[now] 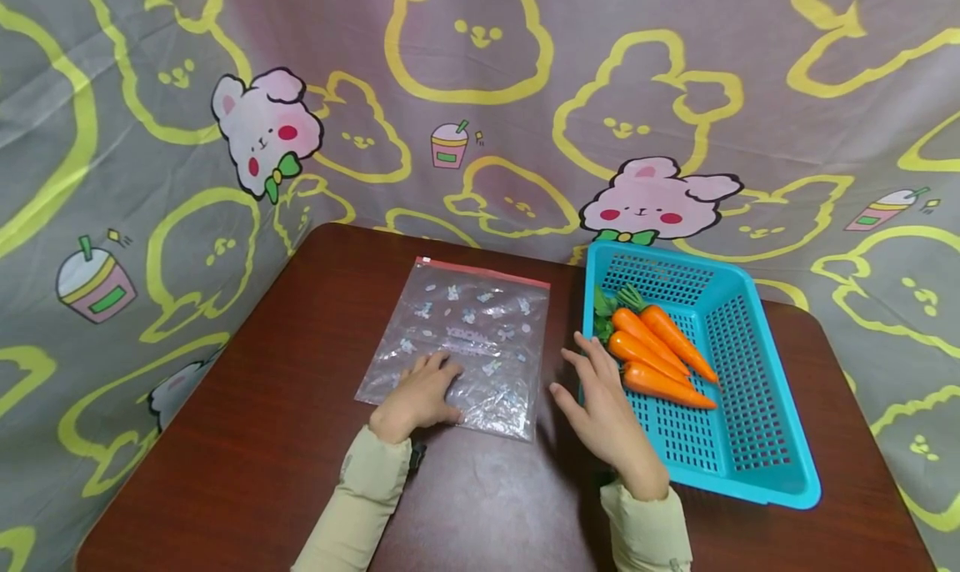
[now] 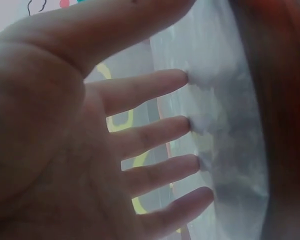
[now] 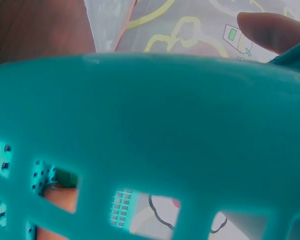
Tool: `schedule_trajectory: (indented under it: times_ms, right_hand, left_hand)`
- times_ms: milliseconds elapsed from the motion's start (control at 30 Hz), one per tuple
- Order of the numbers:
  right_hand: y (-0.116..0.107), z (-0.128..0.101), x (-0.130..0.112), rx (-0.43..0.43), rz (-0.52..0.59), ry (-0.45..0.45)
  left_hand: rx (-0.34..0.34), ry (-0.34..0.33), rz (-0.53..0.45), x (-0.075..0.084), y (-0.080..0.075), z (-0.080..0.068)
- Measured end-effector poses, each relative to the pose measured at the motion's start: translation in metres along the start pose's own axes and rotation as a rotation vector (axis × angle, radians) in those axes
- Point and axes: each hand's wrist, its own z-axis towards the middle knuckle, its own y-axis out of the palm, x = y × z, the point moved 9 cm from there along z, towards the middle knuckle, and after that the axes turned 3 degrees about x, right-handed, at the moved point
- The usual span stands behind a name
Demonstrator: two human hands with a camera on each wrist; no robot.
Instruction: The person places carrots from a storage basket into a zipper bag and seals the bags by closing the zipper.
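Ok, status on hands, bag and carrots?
Left hand flat on zip bag. Right hand open over basket rim. Carrots untouched. Nothing between.

Dark brown table (image 1: 247, 439), rounded corners. Behind far edge & both sides: grey cloth backdrop (image 1: 480, 97) w/ yellow bunny outlines, pink bunnies (image 1: 266, 130), drink cups (image 1: 93, 280).

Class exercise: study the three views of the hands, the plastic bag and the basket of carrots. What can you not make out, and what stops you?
- Carrots: right wrist view shows only slivers through the blue basket wall.
- Plastic bag: left wrist view blurs it; print unreadable, and whether its red strip is sealed.
- Right hand: head view cannot settle whether it touches the basket.
- Left hand: its palm contact with the bag is hidden.
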Motion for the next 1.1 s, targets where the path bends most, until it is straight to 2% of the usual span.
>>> schedule_trajectory:
  times_ms: [500,767,1100]
  right_hand:
    - [-0.0005,0.0008,-0.0002,0.004,-0.002,0.003]
    - [0.0004,0.0011,0.0007,-0.013,-0.004,0.026]
    - [0.0004,0.0010,0.0013,-0.013,-0.005,0.030]
  left_hand:
    - [-0.002,0.022,0.001,0.0097,0.0006,-0.0034]
    - [0.008,0.016,0.018,0.0086,0.0027,-0.0016]
    - [-0.010,0.018,0.007,0.0076,0.0038,-0.0008]
